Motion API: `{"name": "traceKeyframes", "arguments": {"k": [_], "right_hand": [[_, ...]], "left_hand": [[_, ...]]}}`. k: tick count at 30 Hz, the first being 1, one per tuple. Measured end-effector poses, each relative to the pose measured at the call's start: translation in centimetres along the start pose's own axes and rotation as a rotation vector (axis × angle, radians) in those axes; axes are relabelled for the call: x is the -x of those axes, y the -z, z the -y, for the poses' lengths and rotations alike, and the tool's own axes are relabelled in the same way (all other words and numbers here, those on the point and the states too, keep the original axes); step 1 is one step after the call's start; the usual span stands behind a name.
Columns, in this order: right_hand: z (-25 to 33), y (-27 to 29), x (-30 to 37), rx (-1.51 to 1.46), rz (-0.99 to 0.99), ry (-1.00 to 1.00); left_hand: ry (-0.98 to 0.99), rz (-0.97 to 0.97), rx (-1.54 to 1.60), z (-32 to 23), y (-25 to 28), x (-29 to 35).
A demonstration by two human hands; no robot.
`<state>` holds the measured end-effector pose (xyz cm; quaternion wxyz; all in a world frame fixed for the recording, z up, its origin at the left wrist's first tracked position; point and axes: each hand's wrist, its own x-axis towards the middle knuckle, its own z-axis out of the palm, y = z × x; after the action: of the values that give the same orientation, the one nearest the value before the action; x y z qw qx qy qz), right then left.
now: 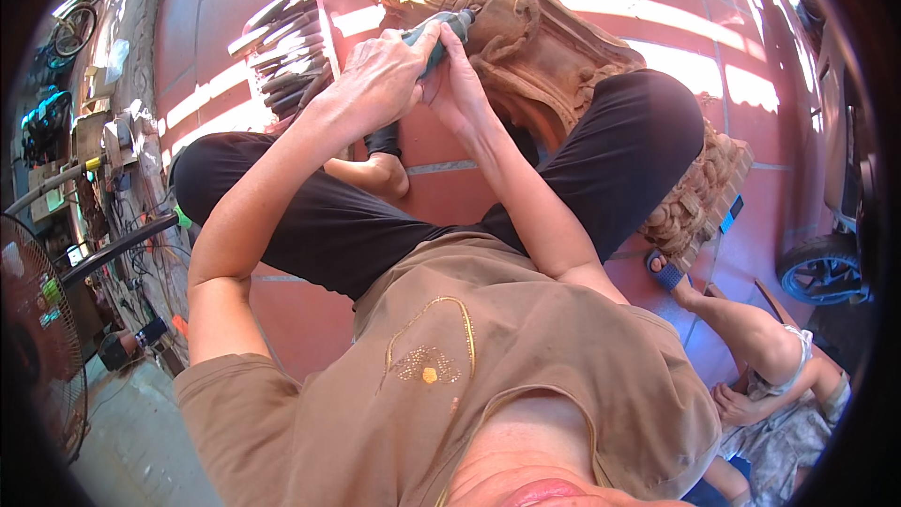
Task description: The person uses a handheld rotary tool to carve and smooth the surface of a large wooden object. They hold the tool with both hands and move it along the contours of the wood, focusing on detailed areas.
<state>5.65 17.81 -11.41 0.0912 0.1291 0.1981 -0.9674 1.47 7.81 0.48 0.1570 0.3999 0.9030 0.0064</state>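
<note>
Both of my hands are wrapped round a green handheld power tool (pixel 434 45), shaped like a slim grinder. My left hand (pixel 383 73) lies over it from the left, and my right hand (pixel 454 86) closes on it from the right. The tool's dark front end points at a carved brown wooden piece (pixel 563 52) with scrolls and mouldings, which lies in front of my knees. Whether the tip touches the wood cannot be made out. Left of my hands is a tray of dark-handled carving tools (pixel 293 61).
Another carved wooden block (pixel 699 192) lies beyond my right knee, with a blue object (pixel 732 214) beside it. At the lower right sits another person (pixel 779 394). A fan (pixel 42 338) and cluttered shelving line the left side; a wheel (pixel 821 269) stands at the right.
</note>
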Motion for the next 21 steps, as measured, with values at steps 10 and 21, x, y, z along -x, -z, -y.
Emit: {"name": "traceKeyframes", "arguments": {"k": [10, 21], "right_hand": [[-0.2, 0.2, 0.3, -0.043, 0.036, 0.006], [0.3, -1.1, 0.9, -0.096, -0.038, 0.008]], "left_hand": [[-0.002, -0.046, 0.01, -0.3, -0.3, 0.4], [-0.013, -0.034, -0.069, -0.2, -0.5, 0.4]]}}
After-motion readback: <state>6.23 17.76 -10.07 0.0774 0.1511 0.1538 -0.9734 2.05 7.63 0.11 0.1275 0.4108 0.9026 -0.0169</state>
